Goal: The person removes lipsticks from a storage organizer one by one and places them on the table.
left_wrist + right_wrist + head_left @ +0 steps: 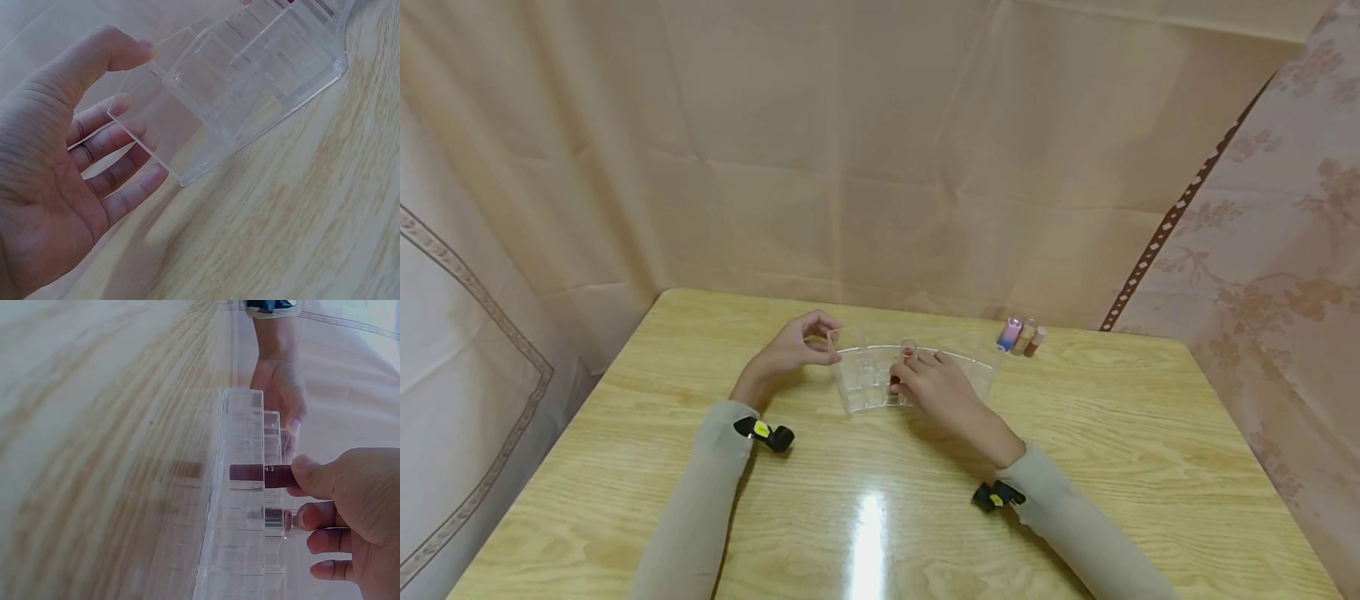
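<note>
A clear, curved lipstick organizer (867,375) with stepped compartments stands on the table. My left hand (801,342) holds its left end, thumb on one side of the clear side wall (150,134) and fingers on the other. Over the middle of the organizer is my right hand (942,387). Its thumb lies on the top end of a dark red lipstick tube (247,473), whose lower part sits inside a front compartment. Just beyond the right fingers rises a clear-topped lipstick (909,345), in a compartment behind. A fingertip is right at that clear top in the right wrist view.
Several small lipstick tubes (1021,337) lie side by side at the back right of the wooden table (790,517), in pink-blue, tan and rosy brown. A beige curtain (820,208) hangs behind the far table edge. Each wrist wears a small black camera.
</note>
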`<state>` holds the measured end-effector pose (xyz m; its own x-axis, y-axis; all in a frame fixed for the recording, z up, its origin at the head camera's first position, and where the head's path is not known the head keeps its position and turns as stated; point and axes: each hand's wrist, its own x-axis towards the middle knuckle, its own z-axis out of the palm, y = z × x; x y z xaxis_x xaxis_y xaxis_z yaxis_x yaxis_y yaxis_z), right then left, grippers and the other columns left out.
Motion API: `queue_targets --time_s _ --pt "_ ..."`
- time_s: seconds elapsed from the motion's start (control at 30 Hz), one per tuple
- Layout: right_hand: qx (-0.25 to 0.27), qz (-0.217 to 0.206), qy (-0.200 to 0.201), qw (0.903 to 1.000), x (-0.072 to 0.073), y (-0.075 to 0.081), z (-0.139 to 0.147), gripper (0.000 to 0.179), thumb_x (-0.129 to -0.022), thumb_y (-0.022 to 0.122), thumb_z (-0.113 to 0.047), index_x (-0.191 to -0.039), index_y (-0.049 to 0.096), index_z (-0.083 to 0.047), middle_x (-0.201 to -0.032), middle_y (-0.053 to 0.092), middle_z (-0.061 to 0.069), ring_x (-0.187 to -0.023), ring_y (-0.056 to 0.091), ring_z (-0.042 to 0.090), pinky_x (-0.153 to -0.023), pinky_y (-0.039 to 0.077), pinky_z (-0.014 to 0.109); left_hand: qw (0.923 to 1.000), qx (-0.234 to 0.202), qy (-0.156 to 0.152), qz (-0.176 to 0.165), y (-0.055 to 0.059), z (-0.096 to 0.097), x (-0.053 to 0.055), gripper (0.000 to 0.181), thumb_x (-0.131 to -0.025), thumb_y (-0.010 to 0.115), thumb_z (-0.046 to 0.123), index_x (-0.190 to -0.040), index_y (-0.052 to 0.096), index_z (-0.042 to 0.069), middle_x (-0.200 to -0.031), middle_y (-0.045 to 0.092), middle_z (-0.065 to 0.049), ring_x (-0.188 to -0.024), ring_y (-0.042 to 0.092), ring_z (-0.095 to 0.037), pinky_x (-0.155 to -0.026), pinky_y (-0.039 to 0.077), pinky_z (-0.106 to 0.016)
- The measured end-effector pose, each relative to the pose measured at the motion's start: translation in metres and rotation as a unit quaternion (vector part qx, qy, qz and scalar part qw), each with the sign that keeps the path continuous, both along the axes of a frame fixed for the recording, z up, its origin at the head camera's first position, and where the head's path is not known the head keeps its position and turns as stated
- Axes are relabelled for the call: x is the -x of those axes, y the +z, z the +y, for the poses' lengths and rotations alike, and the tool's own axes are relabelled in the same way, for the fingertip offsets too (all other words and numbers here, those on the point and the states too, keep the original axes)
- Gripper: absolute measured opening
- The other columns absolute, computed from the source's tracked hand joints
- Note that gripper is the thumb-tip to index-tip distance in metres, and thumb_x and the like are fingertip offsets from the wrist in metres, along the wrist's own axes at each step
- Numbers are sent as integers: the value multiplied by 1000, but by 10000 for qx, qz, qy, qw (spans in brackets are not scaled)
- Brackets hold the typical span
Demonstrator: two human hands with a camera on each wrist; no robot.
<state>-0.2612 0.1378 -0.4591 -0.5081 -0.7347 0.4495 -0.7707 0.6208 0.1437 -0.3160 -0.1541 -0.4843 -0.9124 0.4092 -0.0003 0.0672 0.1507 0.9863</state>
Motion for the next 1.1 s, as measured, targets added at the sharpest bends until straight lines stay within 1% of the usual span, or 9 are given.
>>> queue_targets --time_s 0.17,0.33,0.43,0.57,0.7,0.9,1.1 --pt "-17 -35 15 10000 -2 2 0 17 -93 73 -29 -99 68 -14 -93 73 3 -90 68 23 -73 56 37 10000 -27 1 2 0 0 0 56 -84 76 -6 -133 50 -8 -120 54 -22 -99 63 -23 -86 57 -27" --pt "-11 -46 4 10000 -4 3 0 18 -93 74 -28 -101 67 -14 -91 71 2 -87 68 21 -68 51 34 9999 81 12 150 -2 0 0 56 -83 79 -5 -132 51 -9 -116 57 -18 -98 62 -22 -85 55 -26" --pt "41 -50 46 10000 -5 5 0 18 -92 75 -28 -101 68 -14 -90 71 1 -85 68 20 -67 49 33 9998 52 -6 178 -3 0 1 56 -83 78 -6 -132 51 -9 -113 57 -15 -97 62 -21 -85 55 -25" --pt "87 11 93 9999 -4 7 0 18 -92 75 -27 -101 68 -14 -90 71 0 -85 68 20 -66 49 32 9998 3 -13 222 -2 0 3 56 -83 78 -7 -131 51 -10 -112 57 -13 -95 63 -20 -83 56 -24" --pt "142 55 115 9998 -3 8 1 18 -91 76 -28 -100 68 -14 -88 70 0 -82 66 20 -65 48 33 9994 63 -21 326 -1 -1 2 57 -83 79 -5 -132 51 -10 -114 58 -17 -96 63 -20 -86 55 -25" --pt "138 -67 107 9998 -6 12 1 16 -91 76 -26 -100 69 -15 -88 70 0 -80 65 18 -65 48 32 9995 160 -20 260 -1 -1 1 56 -84 79 -4 -133 51 -9 -125 55 -30 -105 63 -27 -93 54 -30" --pt "99 -53 70 9999 -8 17 2 19 -90 76 -27 -100 68 -14 -88 69 -1 -79 62 18 -66 46 31 9996 130 9 262 -1 -1 1 56 -83 78 -5 -132 51 -9 -124 55 -31 -107 63 -32 -93 54 -29"
